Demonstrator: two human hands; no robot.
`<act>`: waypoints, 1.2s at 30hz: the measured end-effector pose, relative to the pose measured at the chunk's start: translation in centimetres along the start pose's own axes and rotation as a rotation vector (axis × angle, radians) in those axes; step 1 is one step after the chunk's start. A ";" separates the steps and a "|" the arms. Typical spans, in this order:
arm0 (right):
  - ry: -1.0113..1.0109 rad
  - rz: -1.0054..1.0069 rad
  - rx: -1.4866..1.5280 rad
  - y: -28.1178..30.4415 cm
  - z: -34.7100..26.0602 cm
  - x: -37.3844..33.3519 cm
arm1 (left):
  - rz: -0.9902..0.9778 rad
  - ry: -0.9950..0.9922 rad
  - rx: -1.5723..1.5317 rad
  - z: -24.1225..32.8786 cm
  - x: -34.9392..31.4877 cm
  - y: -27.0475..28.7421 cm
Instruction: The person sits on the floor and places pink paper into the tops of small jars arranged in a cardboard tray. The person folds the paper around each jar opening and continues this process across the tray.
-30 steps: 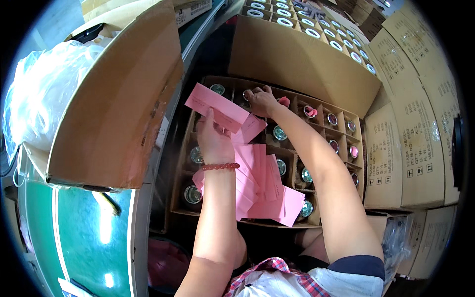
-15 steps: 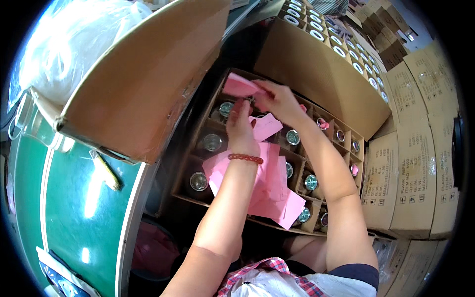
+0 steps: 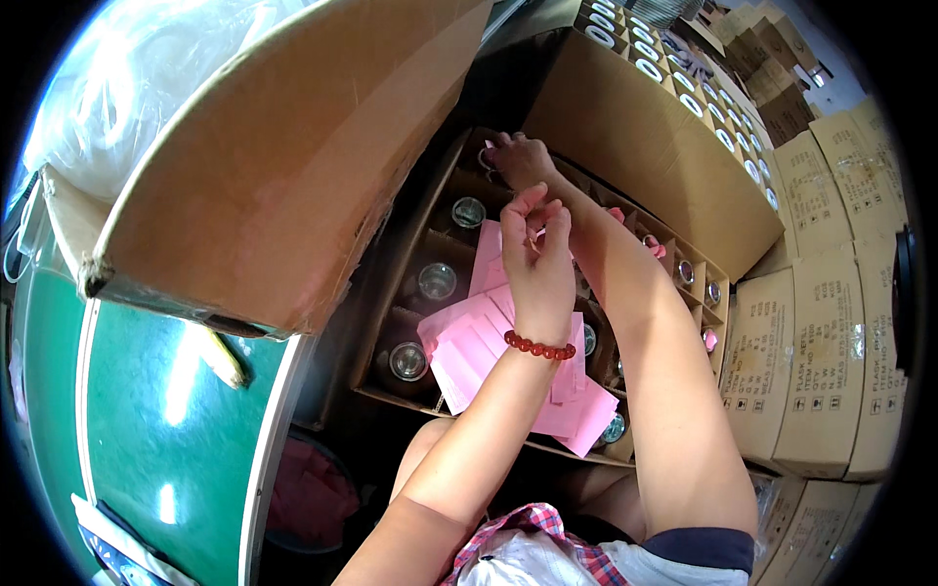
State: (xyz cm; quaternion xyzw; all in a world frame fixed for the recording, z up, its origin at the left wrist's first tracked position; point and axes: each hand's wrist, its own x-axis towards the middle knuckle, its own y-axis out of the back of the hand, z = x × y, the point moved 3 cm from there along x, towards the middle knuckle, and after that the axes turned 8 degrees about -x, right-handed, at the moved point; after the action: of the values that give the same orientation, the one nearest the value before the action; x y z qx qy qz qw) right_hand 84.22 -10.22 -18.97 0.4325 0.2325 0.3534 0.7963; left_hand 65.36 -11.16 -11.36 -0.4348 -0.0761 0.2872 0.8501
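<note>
An open cardboard box [image 3: 735, 262], split by cardboard dividers, holds several glass jars [image 3: 437, 281] upright in its compartments. At its far left corner my right hand [image 3: 524, 162] reaches down over a jar rim, fingers closed on a piece of pink paper [image 3: 490, 146] that shows only in part. Just nearer, my left hand [image 3: 539, 234] hangs palm up above the box, its fingers curled but apart, with nothing visible in them. A loose pile of pink paper sheets [image 3: 479, 342] lies across the dividers beneath my left wrist, covering some jars. Pink paper pokes from several jars on the right.
On the left is a green table [image 3: 176, 449] with a yellow-handled tool [image 3: 220, 357]. A raised brown flap [image 3: 283, 176] stands between table and box. Sealed cartons [image 3: 819, 361] are stacked on the right. Behind, another divided carton [image 3: 699, 107] holds white-topped items. A bin with pink paper [image 3: 311, 493] stands below.
My right hand has moved the pink paper down to the far left corner jar. My left hand has drawn back from it, rightward and nearer. The view has shifted slightly.
</note>
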 end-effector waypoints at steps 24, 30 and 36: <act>-0.219 0.474 0.575 1.0 2.6 -2.6 | 0.219 0.132 -0.339 5.4 2.4 3.9; 0.340 -0.126 0.738 1.9 1.3 -13.5 | 0.219 0.102 -0.335 5.7 2.7 4.8; 0.261 0.190 0.658 0.1 1.7 -16.8 | 0.183 0.150 -0.300 3.8 2.2 3.9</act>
State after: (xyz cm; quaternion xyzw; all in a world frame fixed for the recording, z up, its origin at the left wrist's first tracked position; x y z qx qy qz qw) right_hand 74.56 -23.87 -16.89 0.6363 0.3921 0.3845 0.5418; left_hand 64.06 -5.48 -12.35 -0.5820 -0.0149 0.3154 0.7494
